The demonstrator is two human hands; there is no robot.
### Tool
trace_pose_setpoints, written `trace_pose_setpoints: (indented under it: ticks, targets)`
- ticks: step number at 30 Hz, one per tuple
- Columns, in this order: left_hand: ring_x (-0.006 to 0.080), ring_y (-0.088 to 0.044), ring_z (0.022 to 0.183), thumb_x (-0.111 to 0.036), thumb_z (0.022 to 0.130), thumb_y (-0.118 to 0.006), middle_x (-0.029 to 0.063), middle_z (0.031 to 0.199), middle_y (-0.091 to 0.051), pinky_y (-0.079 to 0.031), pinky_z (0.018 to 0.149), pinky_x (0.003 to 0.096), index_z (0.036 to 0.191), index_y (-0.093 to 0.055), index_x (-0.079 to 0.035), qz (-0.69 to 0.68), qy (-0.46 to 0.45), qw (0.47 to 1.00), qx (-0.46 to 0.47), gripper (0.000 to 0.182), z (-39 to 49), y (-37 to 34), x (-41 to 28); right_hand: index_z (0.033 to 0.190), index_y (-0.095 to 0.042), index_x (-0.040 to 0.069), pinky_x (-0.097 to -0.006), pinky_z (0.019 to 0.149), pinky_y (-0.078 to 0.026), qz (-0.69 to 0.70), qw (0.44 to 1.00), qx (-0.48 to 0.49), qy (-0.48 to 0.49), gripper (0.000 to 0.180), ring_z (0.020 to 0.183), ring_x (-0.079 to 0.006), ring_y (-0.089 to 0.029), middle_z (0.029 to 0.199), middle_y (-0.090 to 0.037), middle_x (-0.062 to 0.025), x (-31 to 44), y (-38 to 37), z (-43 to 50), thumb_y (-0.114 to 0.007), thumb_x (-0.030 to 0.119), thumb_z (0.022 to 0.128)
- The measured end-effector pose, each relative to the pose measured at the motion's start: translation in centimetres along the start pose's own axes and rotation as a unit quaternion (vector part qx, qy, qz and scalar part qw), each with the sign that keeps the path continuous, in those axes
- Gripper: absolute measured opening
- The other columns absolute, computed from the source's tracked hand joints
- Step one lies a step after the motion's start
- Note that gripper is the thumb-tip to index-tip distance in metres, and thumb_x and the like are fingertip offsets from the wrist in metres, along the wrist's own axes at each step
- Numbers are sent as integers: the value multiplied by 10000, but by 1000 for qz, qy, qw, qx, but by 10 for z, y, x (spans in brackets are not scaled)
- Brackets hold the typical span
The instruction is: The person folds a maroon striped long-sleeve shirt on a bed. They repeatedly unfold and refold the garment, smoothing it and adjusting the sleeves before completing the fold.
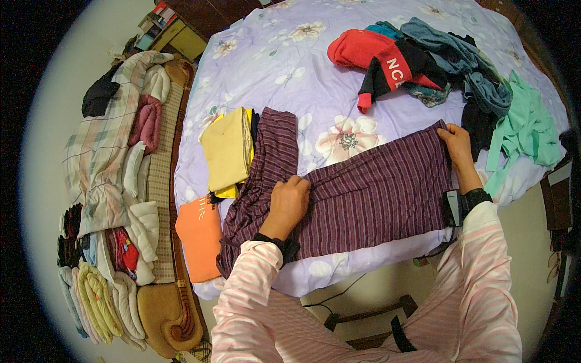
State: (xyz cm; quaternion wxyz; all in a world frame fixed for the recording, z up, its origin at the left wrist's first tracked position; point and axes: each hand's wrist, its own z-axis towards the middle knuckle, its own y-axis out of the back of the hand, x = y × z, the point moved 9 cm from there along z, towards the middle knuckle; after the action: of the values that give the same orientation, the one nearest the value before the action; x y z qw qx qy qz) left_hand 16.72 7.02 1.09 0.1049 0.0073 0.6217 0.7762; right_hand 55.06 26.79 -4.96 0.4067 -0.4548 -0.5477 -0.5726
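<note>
A maroon garment with thin grey stripes (372, 206) lies partly spread on the bed in front of me. My right hand (455, 140) pinches its far right corner between thumb and fingers. Near the garment's middle, my left hand (290, 202) is closed on a gathered part of the cloth. Left of that hand the same fabric is bunched and wrinkled, with one piece stretching up towards the folded clothes. A pale yellow folded garment (227, 154) rests on brighter yellow and dark cloth there. Below it, an orange folded garment (199, 240) bears printing.
A loose heap holds a red and black garment (370, 54), blue-grey cloth (445, 45) and a mint green garment (526, 122). The floral lavender bedsheet (281, 81) lies beneath. At left, a wooden sofa (181, 313) carries quilts and a plaid blanket (104, 145).
</note>
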Motion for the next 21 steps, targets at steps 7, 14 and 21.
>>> trace_pose_setpoints:
  ticks: [7, 14, 21]
  targets:
    - [346, -586, 726, -89, 777, -577, 144, 788, -599, -462, 655, 447, 851, -627, -62, -26, 17, 1000, -2, 94, 1, -7, 8, 747, -646, -13, -285, 541, -388, -4, 1000, -12, 24, 168, 567, -109, -493, 631, -585, -20, 2, 0, 1, -653, 155, 759]
    - [360, -589, 730, -100, 779, -572, 154, 806, -602, -475, 666, 451, 865, -643, -64, -10, 38, 998, 57, 117, 5, -18, 11, 777, -656, -20, -290, 562, -404, -17, 1000, 2, 15, 167, 592, -117, -520, 671, -617, -41, 4, -1, 0, -648, 147, 767]
    - [339, -598, 728, -98, 763, -590, 140, 793, -601, -478, 654, 433, 838, -643, -71, -39, 45, 998, -36, 96, 4, 5, 9, 823, -666, -24, -281, 569, -414, -18, 1000, -5, 0, 168, 606, -117, -531, 698, -631, -45, 10, 0, -6, -645, 134, 774]
